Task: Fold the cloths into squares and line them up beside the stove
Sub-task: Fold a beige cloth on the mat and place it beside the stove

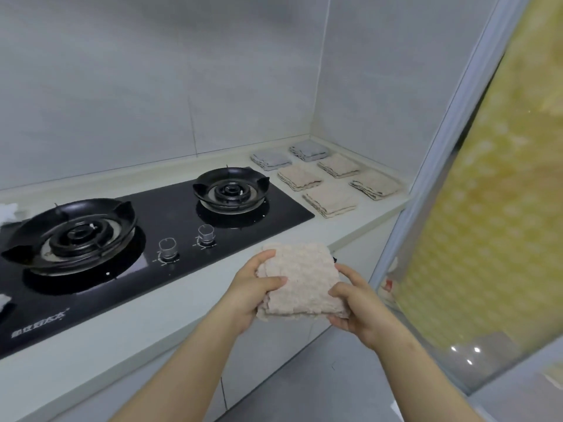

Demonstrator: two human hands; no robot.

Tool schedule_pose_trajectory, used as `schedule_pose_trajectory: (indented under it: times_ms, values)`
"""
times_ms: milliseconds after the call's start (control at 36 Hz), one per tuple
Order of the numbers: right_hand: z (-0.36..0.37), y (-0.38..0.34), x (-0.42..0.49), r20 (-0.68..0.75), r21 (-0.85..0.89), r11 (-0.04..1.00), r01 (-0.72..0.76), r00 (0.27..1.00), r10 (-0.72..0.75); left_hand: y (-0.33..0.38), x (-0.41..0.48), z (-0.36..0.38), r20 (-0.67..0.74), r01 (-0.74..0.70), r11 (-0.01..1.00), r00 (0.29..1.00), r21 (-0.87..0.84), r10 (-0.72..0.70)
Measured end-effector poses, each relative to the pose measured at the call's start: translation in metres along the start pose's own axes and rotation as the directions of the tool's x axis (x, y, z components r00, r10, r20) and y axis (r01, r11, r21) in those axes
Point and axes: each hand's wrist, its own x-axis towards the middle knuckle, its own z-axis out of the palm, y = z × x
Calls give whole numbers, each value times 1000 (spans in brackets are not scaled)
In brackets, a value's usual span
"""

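Cloth [304,281] gripped by left hand [251,289] and right hand [355,307] — layers to be evened, then set at worktop [350,226] front edge.

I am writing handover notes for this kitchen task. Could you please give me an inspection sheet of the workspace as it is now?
Surface: pale countertop with a black two-burner stove set into it.
Job's things: six folded squares lie in two rows right of the stove, two grey cloths at the back and four beige cloths nearer. A seventh, pinkish cloth is held folded in front of the counter.
Clutter: white object at the left edge, cannot tell what.
Grippers: left hand and right hand each grip one side of the pinkish cloth.
Cables: nothing seen.
Surroundings: tiled wall behind; yellow patterned panel at right.
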Motion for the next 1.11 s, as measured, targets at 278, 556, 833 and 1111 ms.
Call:
schedule_pose_trajectory:
  times_ms: [278,556,833,1111]
  values:
    - [-67,-63,128,-86,33,998,44,995,-41,24,151,71,57,9,1000,998,7,-9]
    - [-110,-136,260,-61,46,995,86,995,-83,67,289,119,14,-21,995,1000,96,20]
    - [-141,-191,388,81,54,995,83,993,-87,88,395,161,-199,-112,994,974,0,109]
    - [-166,-254,500,279,-74,994,85,958,-62,119,474,196,-202,-50,988,976,144,79]
